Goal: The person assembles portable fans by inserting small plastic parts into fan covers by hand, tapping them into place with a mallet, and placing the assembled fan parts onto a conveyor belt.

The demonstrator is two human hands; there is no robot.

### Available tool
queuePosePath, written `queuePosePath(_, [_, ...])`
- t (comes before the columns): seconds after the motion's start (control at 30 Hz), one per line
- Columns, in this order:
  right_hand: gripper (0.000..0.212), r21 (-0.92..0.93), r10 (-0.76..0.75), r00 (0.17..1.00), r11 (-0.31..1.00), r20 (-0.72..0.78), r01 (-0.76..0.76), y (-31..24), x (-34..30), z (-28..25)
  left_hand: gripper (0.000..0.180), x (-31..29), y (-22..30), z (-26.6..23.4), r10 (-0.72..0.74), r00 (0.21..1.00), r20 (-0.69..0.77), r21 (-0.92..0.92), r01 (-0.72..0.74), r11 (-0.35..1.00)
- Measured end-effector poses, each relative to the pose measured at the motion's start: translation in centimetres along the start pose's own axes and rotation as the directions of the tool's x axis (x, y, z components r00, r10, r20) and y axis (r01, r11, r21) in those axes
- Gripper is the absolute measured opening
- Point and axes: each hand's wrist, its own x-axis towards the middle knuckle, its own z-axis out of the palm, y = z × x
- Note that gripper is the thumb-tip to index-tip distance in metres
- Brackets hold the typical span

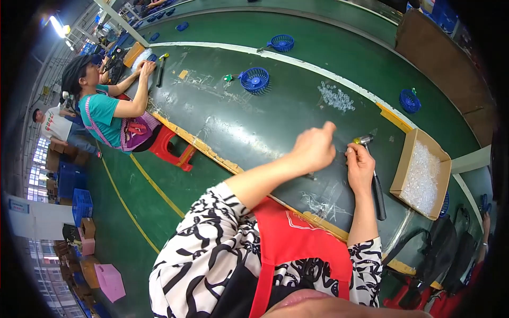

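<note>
Head view: left hand [314,148] loosely curled, thumb up, over dark green table [254,122]; right hand [359,168] fingers pressed together beside hammer [374,180]; cardboard box [421,172] right; blue fan grille [254,79] far.

The person is wearing a short-sleeved white top [207,249] bearing a black swirling print, and over it a red apron [289,241] with thin pale line markings; both forearms are showing bare.
</note>
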Motion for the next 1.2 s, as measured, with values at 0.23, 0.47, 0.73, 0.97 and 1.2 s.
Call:
queuePosePath(0.23, [0.015,0.065,0.075,0.997,0.995,-0.001,-0.075,0.4,0.2,0.3,0.026,-3.7,-2.1,-0.4,0.303,0.953,0.004,-0.133,-0.300,0.945])
queuePosePath(0.47, [0.016,0.052,0.056,0.998,0.997,0.019,-0.057,0.1,0.2,0.2,0.027,-7.6,-5.0,-0.2,0.464,0.883,-0.065,-0.100,-0.469,0.878])
queuePosePath(0.73, [0.017,0.038,0.260,0.959,0.963,0.111,-0.265,-1.4,-1.5,-0.6,0.032,-7.6,-4.1,2.4,0.399,0.910,-0.116,-0.210,-0.415,0.885])
queuePosePath(0.97, [0.024,0.152,0.396,0.840,0.867,0.370,-0.475,-6.0,-4.3,1.1,0.034,-6.5,-4.2,1.2,0.329,0.913,-0.242,-0.225,-0.382,0.896])
queuePosePath(1.2, [0.020,0.146,0.397,0.869,0.880,0.295,-0.451,-5.3,-5.5,1.8,0.037,-5.6,-3.8,2.2,0.273,0.937,-0.218,-0.355,-0.337,0.872])
